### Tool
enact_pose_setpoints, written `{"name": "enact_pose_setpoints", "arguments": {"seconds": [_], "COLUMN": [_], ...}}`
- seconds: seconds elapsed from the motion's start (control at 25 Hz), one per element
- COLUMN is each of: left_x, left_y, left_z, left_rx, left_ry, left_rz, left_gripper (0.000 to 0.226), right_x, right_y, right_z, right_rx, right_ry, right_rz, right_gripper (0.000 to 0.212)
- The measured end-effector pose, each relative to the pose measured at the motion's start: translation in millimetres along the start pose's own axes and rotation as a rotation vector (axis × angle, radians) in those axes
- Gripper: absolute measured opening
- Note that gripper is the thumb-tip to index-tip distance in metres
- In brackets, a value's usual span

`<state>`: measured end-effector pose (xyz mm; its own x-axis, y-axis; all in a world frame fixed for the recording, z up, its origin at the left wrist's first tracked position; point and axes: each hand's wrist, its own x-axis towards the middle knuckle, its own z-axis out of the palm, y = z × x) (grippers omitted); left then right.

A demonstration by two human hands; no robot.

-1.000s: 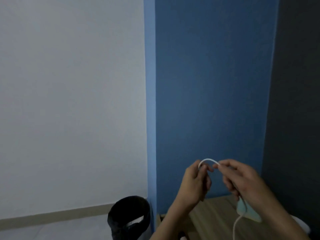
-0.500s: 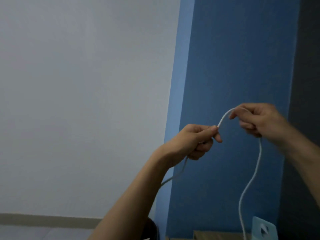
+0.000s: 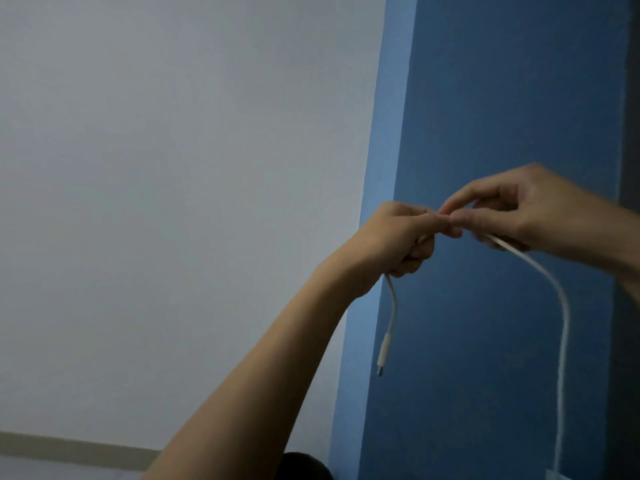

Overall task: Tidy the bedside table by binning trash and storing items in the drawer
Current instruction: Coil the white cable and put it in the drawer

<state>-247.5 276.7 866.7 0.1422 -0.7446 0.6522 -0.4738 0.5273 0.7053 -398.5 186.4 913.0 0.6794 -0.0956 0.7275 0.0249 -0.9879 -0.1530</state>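
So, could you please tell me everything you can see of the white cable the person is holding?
The white cable is thin, smooth and flexible, plastic-looking. It is held up in the air before the blue wall, gripped by the left hand and pinched by the right hand. A short end hangs below the left hand, ending in a thicker white plug with a small metal tip. From the right hand it arches over and drops long, out of the bottom of the frame.

The white cable runs off the bottom edge; its middle is hidden inside both hands.
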Motion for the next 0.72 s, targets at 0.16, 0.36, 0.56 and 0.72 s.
{"name": "enact_pose_setpoints", "arguments": {"seconds": [0.16,0.36,0.56,0.72], "left_x": [-3,4,0,1], "left_y": [-11,-26,-50,-67], "left_z": [-3,-21,-40,-37], "left_rx": [-0.056,-0.111,-0.427,-0.551], "left_ry": [-0.018,-0.082,-0.396,-0.551], "left_rz": [-0.047,-0.069,-0.120,-0.124], "left_gripper": [0.022,0.023,0.032,0.020], "right_x": [1,18,31,42], "right_y": [2,29,69,93], "right_z": [5,37,42,55], "right_rx": [-0.066,0.236,0.477,0.446], "right_ry": [-0.086,-0.291,-0.271,0.087], "right_rz": [0.002,0.119,0.066,0.012], "right_gripper": [0.023,0.032,0.056,0.057]}}
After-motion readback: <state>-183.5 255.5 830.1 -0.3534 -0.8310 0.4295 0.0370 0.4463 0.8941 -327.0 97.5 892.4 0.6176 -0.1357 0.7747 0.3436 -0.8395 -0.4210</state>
